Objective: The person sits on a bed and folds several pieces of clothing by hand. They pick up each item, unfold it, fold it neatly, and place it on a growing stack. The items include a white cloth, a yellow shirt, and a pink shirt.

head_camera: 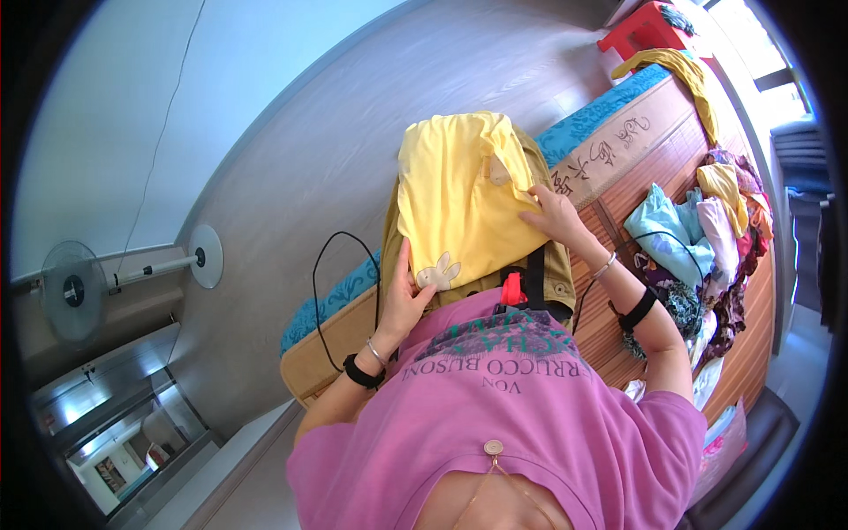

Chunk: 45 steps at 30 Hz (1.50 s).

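A yellow cloth garment [464, 192] with bunny figures lies spread over my lap, on top of olive-brown clothing. At its lower left corner is my left hand [405, 301], the thumb on the cloth beside a bunny figure and the fingers along the edge. My right hand [553, 215] pinches the garment's right edge between thumb and fingers. Both wrists wear a bracelet and a black band. Whether the garment is folded in layers is hard to tell.
To the right, a heap of mixed clothes [712, 225] lies on a wooden slatted surface [603, 318]. Beyond are a mustard cloth [692, 83] and a red plastic stool [646, 30]. A standing fan [73, 291] is at the left. Black cables loop beside both arms.
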### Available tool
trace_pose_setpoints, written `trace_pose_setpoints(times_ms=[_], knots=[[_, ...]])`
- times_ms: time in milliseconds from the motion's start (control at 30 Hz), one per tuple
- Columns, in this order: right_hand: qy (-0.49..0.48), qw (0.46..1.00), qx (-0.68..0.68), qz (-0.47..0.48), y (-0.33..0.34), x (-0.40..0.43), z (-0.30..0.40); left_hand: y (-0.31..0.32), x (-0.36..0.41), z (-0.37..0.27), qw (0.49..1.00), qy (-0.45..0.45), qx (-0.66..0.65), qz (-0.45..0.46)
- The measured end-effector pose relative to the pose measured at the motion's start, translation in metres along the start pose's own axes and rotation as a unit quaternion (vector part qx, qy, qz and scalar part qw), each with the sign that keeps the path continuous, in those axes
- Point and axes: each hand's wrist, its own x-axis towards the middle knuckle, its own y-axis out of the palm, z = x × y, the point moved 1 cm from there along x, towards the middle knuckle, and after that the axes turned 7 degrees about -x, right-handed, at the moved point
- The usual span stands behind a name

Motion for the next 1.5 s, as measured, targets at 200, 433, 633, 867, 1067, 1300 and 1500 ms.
trace_pose_setpoints(times_ms=[200,433,633,867,1067,1300,1500], knots=[[-0.024,0.978,0.184,0.094,-0.022,-0.003,0.004,-0.01,-0.006,0.004,0.997,-0.048,0.062,0.021],[-0.015,0.915,0.388,0.109,-0.051,-0.038,-0.005,-0.018,-0.009,-0.002,0.999,-0.04,0.037,-0.001],[0.042,0.973,0.147,0.174,-0.031,-0.04,-0.002,-0.02,-0.004,0.006,0.988,-0.08,0.124,0.055],[-0.016,0.869,0.493,0.044,-0.065,-0.033,0.022,-0.009,0.001,-0.012,0.953,0.078,0.293,0.009],[-0.205,0.976,0.068,0.031,-0.115,0.014,0.04,-0.054,0.087,-0.084,0.901,0.248,0.352,-0.048],[-0.142,0.947,-0.185,-0.223,-0.224,0.128,0.084,-0.04,0.183,-0.242,0.809,0.359,0.451,-0.113],[-0.248,0.859,-0.134,-0.427,-0.288,0.127,0.114,-0.032,0.202,-0.31,0.81,0.426,0.378,-0.139]])
